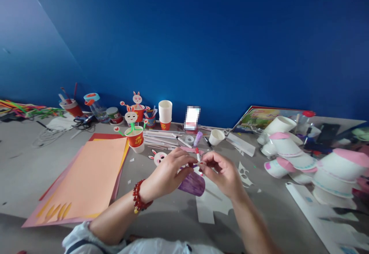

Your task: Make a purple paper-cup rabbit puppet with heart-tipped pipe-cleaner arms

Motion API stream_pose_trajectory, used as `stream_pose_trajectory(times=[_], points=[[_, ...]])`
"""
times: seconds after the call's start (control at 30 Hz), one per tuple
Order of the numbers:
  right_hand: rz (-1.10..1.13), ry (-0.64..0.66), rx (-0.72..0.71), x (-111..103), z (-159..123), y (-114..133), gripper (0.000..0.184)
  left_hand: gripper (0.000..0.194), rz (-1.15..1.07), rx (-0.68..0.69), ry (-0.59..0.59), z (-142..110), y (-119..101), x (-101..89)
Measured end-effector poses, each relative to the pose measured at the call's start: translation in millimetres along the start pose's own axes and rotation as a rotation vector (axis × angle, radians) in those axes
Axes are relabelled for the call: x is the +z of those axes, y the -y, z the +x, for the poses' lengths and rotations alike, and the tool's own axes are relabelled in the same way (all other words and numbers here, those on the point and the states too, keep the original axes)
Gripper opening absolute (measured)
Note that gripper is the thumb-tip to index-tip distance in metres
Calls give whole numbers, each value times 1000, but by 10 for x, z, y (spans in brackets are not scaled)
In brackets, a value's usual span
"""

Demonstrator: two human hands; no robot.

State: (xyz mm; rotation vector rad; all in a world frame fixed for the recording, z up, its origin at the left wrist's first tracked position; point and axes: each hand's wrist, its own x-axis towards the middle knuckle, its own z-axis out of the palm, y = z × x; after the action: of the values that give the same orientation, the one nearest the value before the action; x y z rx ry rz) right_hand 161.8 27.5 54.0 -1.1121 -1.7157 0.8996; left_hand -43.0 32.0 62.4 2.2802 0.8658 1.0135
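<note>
A purple-painted paper cup (192, 184) lies tilted below my fingers. My left hand (174, 169) is over its upper end, thumb and fingers closed around a thin purple strip that looks like a pipe cleaner (195, 166). Opposite it, my right hand (223, 173) pinches a small white paper piece (201, 163) with a red spot at the strip's end. The fingertips of both hands nearly meet there. Partly behind my left hand is a paper rabbit head (158, 157). A red-capped marker (197, 153) lies just beyond the fingers, and cut white paper (209, 204) lies beneath.
Stacked coloured paper (89, 169) lies on the left. Rabbit figures in red cups (135, 136), white cups (165, 111), a phone (192, 117) and a purple glue stick (198, 138) stand or lie along the back. Joined white-and-pink cups (305, 161) occupy the right. Paper scraps (245, 174) lie nearby.
</note>
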Motion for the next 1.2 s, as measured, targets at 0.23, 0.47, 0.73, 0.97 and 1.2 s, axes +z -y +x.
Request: stream_pose_trajectory(times=[0.23,0.47,0.73,0.97,1.2], points=[[-20,33,-17,21,-28,-25,15,43,-48,-72,-29,-22,-21,26],[-19,7,-49,15,-27,-23,11,35,-19,-55,15,3,-28,19],[27,48,-6,61,-39,-114,11,47,-64,-7,-25,-28,36,99],[67,25,19,71,-45,-114,14,55,-88,-16,-27,-1,7,77],[125,26,36,117,-60,-106,15,56,-84,9,9,-2,-13,69]])
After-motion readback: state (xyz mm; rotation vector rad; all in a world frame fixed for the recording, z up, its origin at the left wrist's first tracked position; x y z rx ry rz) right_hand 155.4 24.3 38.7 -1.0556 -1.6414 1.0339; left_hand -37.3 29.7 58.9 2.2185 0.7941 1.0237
